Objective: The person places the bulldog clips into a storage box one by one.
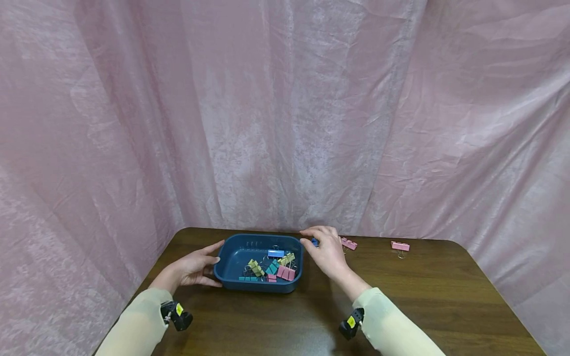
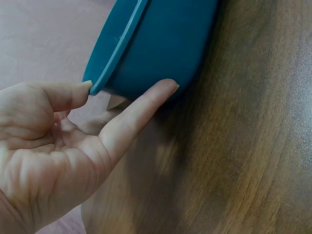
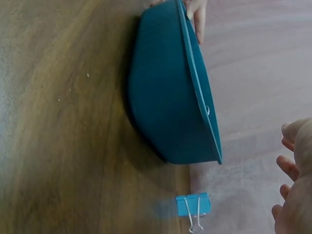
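Left hand rests against the left end of the blue tray: in the left wrist view the thumb tip touches the tray wall low down and a fingertip meets the rim, the other fingers loosely curled back toward the palm, so the hand braces the tray rather than wrapping round it. Right hand hovers just past the tray's right end, fingers relaxed and spread a little, holding nothing that I can see; its fingertips are close above a blue binder clip lying on the table, and from the head view I cannot tell whether they touch it. In the right wrist view that clip lies flat on the wood just beside the tray's corner, wire handles folded out, with the fingers near it but apart. Tray sits on the dark wooden table near the far edge, upright. Inside it: a loose heap of binder clips, pink, teal, pale yellow and one light blue, gathered toward the near right part of the floor. Two pink clips lie on the table to the right of the hand, one near, one well apart. Pink cloth hangs behind and at both sides.
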A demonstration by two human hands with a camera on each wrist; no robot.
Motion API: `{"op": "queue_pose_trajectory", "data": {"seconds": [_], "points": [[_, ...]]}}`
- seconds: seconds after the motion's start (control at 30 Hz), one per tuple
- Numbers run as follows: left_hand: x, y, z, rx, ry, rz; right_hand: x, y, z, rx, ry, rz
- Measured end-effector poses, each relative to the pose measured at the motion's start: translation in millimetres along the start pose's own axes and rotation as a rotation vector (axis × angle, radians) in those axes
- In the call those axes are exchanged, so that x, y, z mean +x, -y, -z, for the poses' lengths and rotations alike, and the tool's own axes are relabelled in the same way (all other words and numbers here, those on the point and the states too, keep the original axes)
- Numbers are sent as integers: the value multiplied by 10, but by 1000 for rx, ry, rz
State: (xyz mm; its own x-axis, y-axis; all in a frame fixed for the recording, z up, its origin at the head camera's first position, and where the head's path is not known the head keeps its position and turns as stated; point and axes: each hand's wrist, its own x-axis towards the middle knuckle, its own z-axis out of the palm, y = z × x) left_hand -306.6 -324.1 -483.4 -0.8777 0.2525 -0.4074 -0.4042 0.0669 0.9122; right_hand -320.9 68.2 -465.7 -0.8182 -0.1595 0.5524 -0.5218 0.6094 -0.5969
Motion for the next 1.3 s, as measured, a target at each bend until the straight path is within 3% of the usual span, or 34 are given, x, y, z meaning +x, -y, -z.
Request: {"op": "queue_pose_trajectory", "data": {"seconds": [0.37, 1.3], "points": [[1, -7, -2, -7, -1, 1, 67, -102, 222, 19, 9, -73], [-10, 8, -4, -15, 1, 1, -8, -649, 909, -104, -112, -91]]}}
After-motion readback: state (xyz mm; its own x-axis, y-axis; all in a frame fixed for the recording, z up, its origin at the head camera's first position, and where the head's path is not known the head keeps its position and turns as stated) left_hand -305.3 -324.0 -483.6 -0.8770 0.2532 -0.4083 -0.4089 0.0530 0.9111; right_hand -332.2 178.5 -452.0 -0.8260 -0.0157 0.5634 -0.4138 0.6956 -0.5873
